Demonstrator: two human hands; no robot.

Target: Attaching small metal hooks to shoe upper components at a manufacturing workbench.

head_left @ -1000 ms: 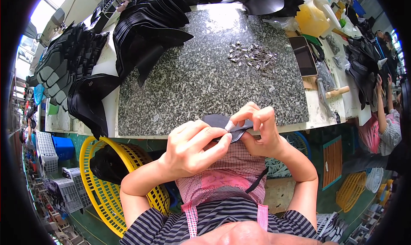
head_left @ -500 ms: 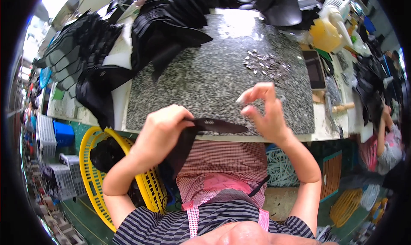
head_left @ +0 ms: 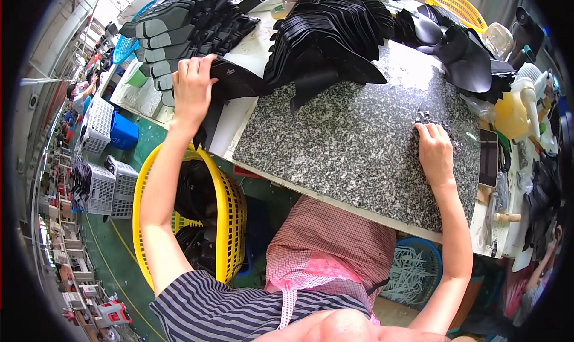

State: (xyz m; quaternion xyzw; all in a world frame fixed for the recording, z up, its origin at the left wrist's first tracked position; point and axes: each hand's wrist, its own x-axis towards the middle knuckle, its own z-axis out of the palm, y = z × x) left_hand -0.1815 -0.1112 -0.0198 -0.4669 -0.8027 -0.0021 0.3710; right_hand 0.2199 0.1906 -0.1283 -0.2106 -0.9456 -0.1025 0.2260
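metal bits [head_left: 424, 116] lie right of centre on the stone worktop [head_left: 335, 144], at the bunched fingertips of the nearer right hand [head_left: 435, 153]; left of the worktop, the left hand [head_left: 192, 94] curls over a black piece [head_left: 238, 79], lengthwise slanting worktop-ward; whether either grip holds anything, i can't tell

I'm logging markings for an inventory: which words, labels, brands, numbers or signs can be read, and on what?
None can be read.
Black piece by the left hand: small pale mark, too small to read.
Dark-screened device: no legible text.
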